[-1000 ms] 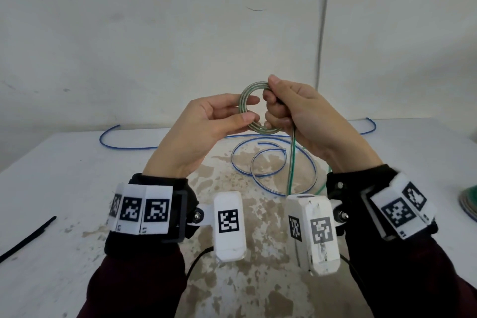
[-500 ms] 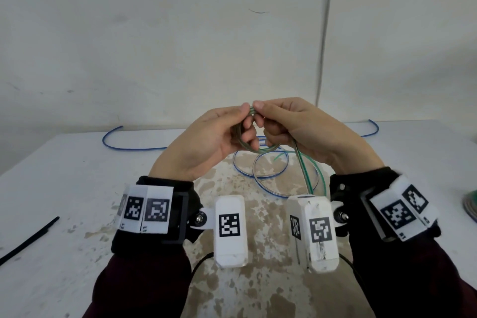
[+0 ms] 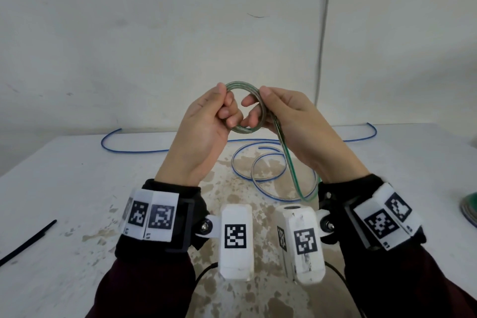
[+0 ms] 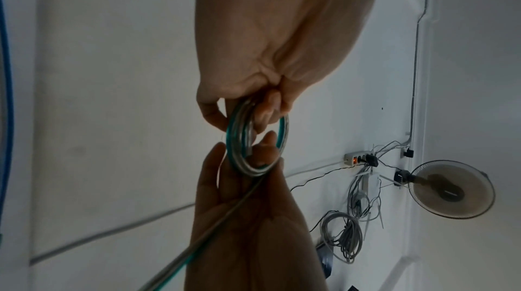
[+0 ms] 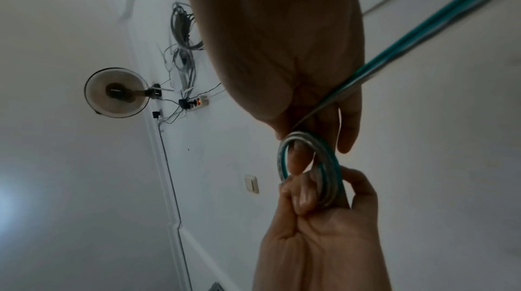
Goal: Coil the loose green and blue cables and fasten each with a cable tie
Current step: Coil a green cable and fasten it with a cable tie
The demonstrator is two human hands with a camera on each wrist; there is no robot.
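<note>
Fingers of both hands were curled onto the small coil of green cable (image 3: 245, 108), held up in the air between them; below and beyond those fingers lay the table (image 3: 64, 175), white and stained brown at its middle, the largest thing in sight. On it, directly under the fingers, the blue cable (image 3: 268, 170) lay in two loose loops, its long ends running off leftward and rightward along the far edge; well to the left of the fingers, near the table's left edge, lay a black cable tie (image 3: 28, 242). The left hand (image 3: 204, 126) pinched the coil's left side between thumb and curled fingers; the right hand (image 3: 289, 121) gripped the right side, thumb on top and fingertips (image 3: 249, 102) poking through the ring (both wrist views showed the same). From under the right thumb a loose tail of the green cable ran down past the right wrist toward the table. At the far right edge, well away from the fingers, a green coiled thing (image 3: 469, 208) showed only in part.
</note>
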